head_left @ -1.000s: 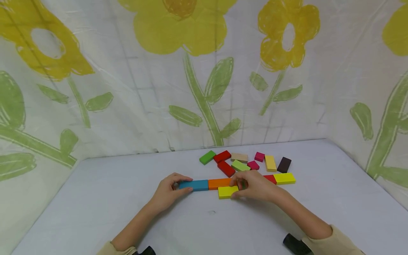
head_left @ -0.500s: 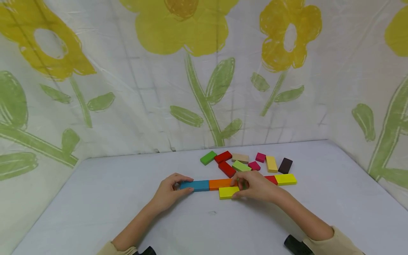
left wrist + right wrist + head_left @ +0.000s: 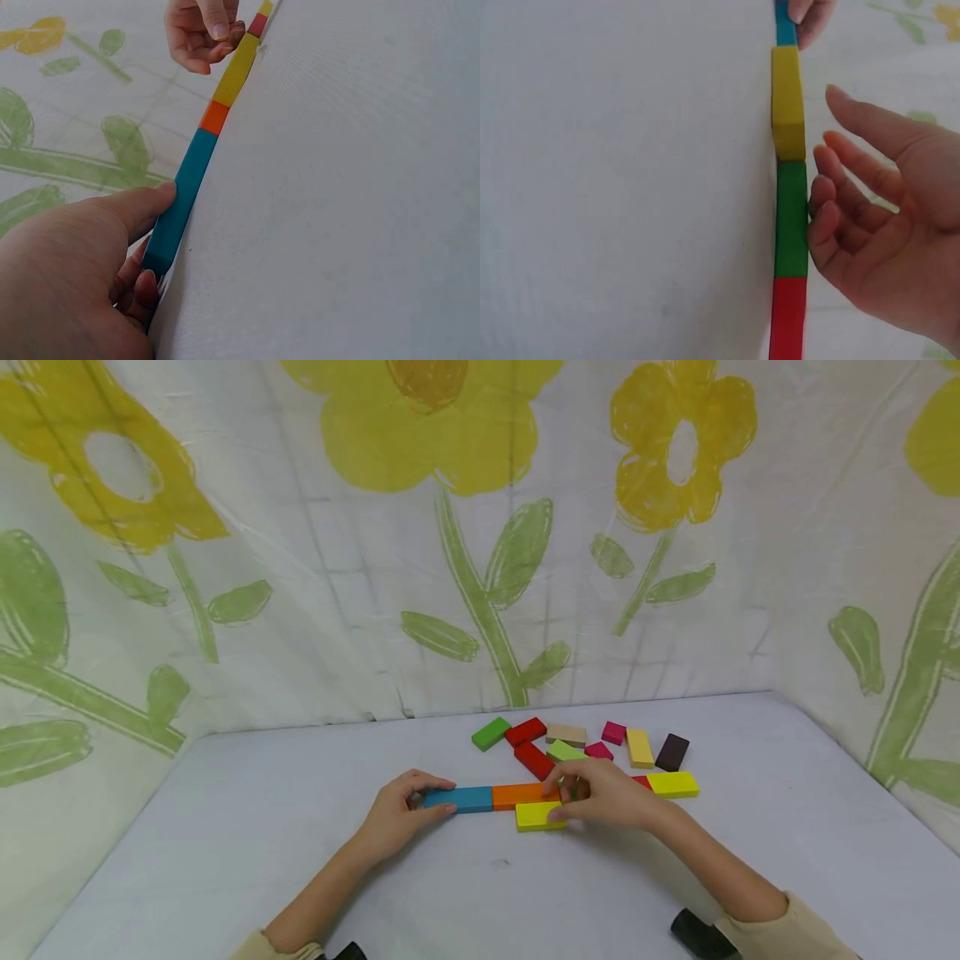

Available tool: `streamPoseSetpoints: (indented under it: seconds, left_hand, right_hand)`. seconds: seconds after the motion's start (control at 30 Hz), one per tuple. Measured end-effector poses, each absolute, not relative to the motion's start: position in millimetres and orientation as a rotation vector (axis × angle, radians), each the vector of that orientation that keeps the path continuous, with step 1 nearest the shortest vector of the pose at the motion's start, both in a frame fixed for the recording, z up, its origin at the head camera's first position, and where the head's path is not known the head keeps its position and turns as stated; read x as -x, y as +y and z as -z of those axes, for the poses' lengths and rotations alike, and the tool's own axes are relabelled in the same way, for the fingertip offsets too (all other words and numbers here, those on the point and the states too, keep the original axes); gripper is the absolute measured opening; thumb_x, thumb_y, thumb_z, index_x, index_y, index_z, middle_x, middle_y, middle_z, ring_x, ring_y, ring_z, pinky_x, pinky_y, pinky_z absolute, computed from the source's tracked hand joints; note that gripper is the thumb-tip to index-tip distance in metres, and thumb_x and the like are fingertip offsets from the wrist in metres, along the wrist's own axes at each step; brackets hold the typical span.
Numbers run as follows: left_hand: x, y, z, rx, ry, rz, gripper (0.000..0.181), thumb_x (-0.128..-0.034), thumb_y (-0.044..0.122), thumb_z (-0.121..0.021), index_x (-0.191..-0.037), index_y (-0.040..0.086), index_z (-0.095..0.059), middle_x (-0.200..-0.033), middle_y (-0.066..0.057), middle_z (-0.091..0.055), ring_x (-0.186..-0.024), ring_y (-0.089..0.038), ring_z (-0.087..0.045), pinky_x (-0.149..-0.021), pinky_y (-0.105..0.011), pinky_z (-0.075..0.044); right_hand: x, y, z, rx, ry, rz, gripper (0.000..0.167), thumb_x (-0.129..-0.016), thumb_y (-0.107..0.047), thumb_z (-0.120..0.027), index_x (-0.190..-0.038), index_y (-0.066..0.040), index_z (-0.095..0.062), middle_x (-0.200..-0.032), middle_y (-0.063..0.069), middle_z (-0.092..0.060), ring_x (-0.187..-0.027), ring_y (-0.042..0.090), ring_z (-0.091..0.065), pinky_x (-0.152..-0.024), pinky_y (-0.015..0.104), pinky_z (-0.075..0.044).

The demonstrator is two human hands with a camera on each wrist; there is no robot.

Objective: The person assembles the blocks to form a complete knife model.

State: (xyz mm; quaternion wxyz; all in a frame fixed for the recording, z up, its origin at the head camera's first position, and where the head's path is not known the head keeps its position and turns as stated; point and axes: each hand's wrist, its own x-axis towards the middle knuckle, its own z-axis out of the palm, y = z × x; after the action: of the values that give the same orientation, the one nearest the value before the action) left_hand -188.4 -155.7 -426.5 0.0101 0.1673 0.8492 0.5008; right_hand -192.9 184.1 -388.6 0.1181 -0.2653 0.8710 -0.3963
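Head view, front yellow block (image 3: 532,817): on the near side of the orange block (image 3: 517,795), along its right half; I cannot tell if they touch.
Yellow's long axis: left to right, parallel to the orange block's, its right end reaching slightly past.
Right hand (image 3: 606,795): the nearer one, about the orange block's right end, with the front yellow block to its left.
Right grip: thumb and fingers apart, nothing between them; the right wrist view shows a gap to the front yellow block.
Finger room: probably tight on yellow's far long side, which faces the orange block; the near side looks easier.
Left hand (image 3: 393,806): left of the orange block, pinching the outer end of the blue block (image 3: 470,799), which meets orange end to end.
Green block (image 3: 792,217) and red block (image 3: 788,319): right of the orange block, in line.
End yellow block (image 3: 673,784): farther right of orange.
Loose blocks (image 3: 566,749): behind the orange block, on the tabletop (image 3: 480,902).
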Motion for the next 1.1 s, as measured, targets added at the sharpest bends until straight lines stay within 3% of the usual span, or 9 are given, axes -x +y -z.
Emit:
streamPoseSetpoints:
  seconds: [0.27, 0.63, 1.1]
  left_hand:
    - [189.1, -155.5, 426.6, -0.514, 2.659, -1.556, 0.026, -0.0918, 0.018, -0.083, -0.116, 0.009, -0.080, -0.116, -0.007, -0.071, -0.098, -0.018, -0.054, -0.077, -0.021, -0.041]
    - [188.4, -155.8, 427.2, -0.507, 2.659, -1.552, 0.026, -0.0919, 0.018, -0.083, -0.116, 0.010, -0.080, -0.116, -0.006, -0.071, -0.098, -0.016, -0.054, -0.078, -0.021, -0.041]
    - [189.3, -155.8, 427.6, -0.512, 2.668, -1.540, 0.025, -0.0920, 0.018, -0.083, -0.116, 0.011, -0.081, -0.115, -0.005, -0.071, -0.098, -0.016, -0.054, -0.079, -0.022, -0.042]
  right_hand:
    - [204.1, 185.2, 386.6, 0.768, 2.612, 1.161, 0.026, -0.094, -0.023, -0.082, -0.114, -0.008, -0.073, -0.088, -0.003, -0.066, -0.078, 0.014, -0.061, -0.069, 0.024, -0.054]
    - [226.5, 170.9, 382.5, 0.598, 2.720, 1.160, 0.030, -0.095, -0.018, -0.080, -0.121, -0.005, -0.073, -0.107, 0.008, -0.072, -0.094, 0.020, -0.065, -0.076, 0.026, -0.057]
    - [247.7, 153.1, 388.5, 0.384, 2.768, 1.047, 0.039, -0.092, -0.022, -0.084, -0.123, -0.001, -0.074, -0.105, 0.009, -0.067, -0.097, 0.024, -0.058, -0.077, 0.029, -0.054]
